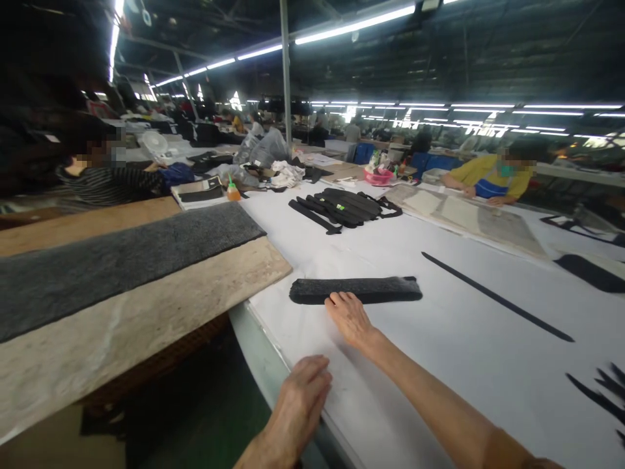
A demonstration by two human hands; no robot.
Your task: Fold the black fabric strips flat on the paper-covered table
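Note:
A dark fabric strip (pixel 361 286) with a fuzzy grey-black top face lies across the white table (pixel 381 365) in front of me. My right hand (pixel 349 317) rests at its near edge, fingers stretched out and touching the strip without gripping it. Closer to me, my left hand (pixel 303 397) is over the table's front edge with nothing visible in it. Its fingers are loosely extended and lie close together. To the right of the strip, a long thin black band (pixel 495 296) runs diagonally on the white surface.
A pile of black cut pieces (pixel 342 207) lies farther back. On the left, a board (pixel 195 296) carries a long grey fabric panel (pixel 127 257). An orange bottle (pixel 233 191) and a pink basket (pixel 378 176) stand behind. Co-workers sit left and right.

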